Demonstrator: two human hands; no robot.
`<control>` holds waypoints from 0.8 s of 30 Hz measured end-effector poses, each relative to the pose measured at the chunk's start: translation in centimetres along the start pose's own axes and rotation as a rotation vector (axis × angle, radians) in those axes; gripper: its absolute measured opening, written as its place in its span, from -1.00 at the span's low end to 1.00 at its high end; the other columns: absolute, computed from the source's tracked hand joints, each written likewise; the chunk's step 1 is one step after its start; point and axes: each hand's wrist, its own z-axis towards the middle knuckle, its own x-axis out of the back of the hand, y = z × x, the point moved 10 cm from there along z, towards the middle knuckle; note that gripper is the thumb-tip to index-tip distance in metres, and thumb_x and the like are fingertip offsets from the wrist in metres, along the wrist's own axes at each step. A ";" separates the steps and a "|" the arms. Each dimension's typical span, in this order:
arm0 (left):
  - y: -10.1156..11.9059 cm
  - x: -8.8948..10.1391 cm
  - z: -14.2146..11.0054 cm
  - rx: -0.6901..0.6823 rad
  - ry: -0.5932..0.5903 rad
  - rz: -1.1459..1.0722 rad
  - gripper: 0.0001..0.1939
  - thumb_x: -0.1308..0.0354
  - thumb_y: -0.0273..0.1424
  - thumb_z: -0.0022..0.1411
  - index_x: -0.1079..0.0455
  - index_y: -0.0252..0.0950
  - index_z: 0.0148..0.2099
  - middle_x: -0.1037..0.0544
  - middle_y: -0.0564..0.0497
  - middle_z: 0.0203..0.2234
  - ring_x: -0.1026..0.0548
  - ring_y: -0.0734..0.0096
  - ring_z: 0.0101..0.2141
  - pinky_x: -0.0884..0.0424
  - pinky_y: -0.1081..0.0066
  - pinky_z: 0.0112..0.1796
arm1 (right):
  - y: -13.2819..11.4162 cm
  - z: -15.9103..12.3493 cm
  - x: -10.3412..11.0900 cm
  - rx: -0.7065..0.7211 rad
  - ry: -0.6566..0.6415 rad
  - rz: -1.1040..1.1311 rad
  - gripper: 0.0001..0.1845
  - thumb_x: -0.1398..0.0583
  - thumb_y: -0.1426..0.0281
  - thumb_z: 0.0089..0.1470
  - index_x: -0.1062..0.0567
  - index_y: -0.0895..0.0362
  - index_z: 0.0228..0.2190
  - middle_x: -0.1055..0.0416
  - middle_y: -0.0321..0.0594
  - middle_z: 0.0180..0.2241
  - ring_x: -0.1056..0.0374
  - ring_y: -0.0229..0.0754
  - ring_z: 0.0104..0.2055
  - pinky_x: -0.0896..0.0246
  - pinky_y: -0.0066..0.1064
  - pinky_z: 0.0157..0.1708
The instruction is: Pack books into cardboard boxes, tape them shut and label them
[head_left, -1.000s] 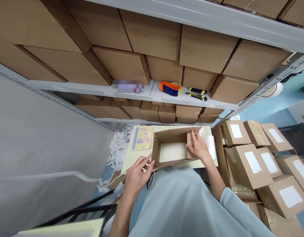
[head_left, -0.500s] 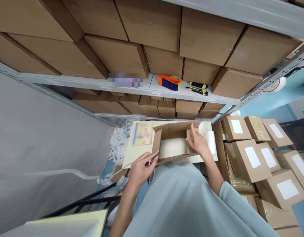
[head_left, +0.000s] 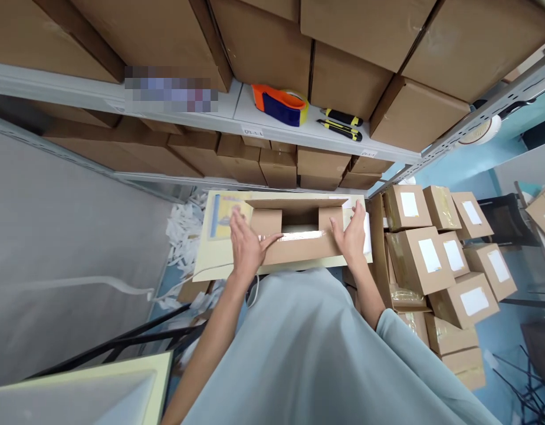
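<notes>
A pale worktable [head_left: 213, 271] is set below a metal shelf [head_left: 223, 125] packed with cardboard boxes [head_left: 352, 79]. An open carton [head_left: 299, 252] is placed near the table's middle, its left flap [head_left: 266, 222] and right flap [head_left: 329, 217] folded inward with a gap between. It is flanked by the left hand [head_left: 248, 247] and right hand [head_left: 352, 237], both spread, the left thumb laid at the near edge; firm right-hand contact cannot be confirmed. Flap folding seems in hand; even pressure from both ends appears called for. A yellow booklet [head_left: 219, 221] is partly covered at left; labelled parcels [head_left: 429, 257] are stacked at right.
</notes>
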 end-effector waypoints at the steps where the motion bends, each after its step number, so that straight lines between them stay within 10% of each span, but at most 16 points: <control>1: 0.6 -0.2 0.2 -0.047 0.019 -0.018 0.46 -0.54 0.27 0.04 0.00 -0.58 0.61 -0.04 -0.72 0.55 -0.02 -0.52 0.57 -0.02 -0.23 0.50 | 0.2 0.0 -0.1 0.011 0.020 0.008 0.08 -0.08 -0.13 0.50 0.23 0.23 0.63 -0.03 0.34 0.57 -0.04 0.26 0.62 -0.27 0.15 0.44; 5: 2.3 -1.4 1.1 -0.170 -0.080 -0.027 0.58 -0.60 0.30 -0.13 0.00 -0.54 0.61 0.13 -0.72 0.59 0.26 -0.61 0.61 0.29 -0.36 0.51 | 0.2 0.8 -1.1 0.069 -0.033 0.141 0.09 -0.13 -0.06 0.48 0.34 0.10 0.63 -0.07 0.22 0.57 -0.02 0.18 0.64 -0.15 0.20 0.51; 11: 2.1 -1.2 1.2 -0.195 -0.147 0.055 -0.15 -0.58 0.19 0.05 -0.57 -0.19 0.23 -0.40 -0.37 0.37 -0.05 -0.48 0.55 0.27 -0.34 0.52 | 1.3 0.0 -2.4 0.044 -0.133 0.215 -0.65 -0.11 0.10 0.51 -0.56 0.05 0.00 -0.51 0.09 0.20 -0.38 0.09 0.38 -0.29 0.01 0.41; 17: -1.2 -2.3 1.8 -0.084 -0.248 -0.034 -0.49 -0.32 0.19 0.36 -0.54 -0.18 -0.14 -0.48 -0.26 0.30 -0.28 -0.19 0.47 -0.20 -0.08 0.45 | 3.5 -2.5 -4.9 -0.067 -0.192 0.284 -0.64 -0.10 -0.02 0.50 -0.38 0.01 -0.11 -0.30 0.17 0.37 -0.11 0.16 0.56 -0.17 -0.01 0.40; 24: -3.9 -4.3 3.0 0.051 -0.369 -0.182 -0.44 -0.25 0.19 0.31 -0.52 -0.18 0.03 -0.64 -0.10 0.07 -0.55 0.05 0.17 -0.40 0.11 0.31 | 5.2 -3.0 -7.3 -0.235 -0.327 0.399 -0.52 -0.15 -0.11 0.36 -0.23 -0.01 -0.01 -0.45 -0.08 0.02 -0.46 -0.01 -0.06 -0.34 -0.24 0.01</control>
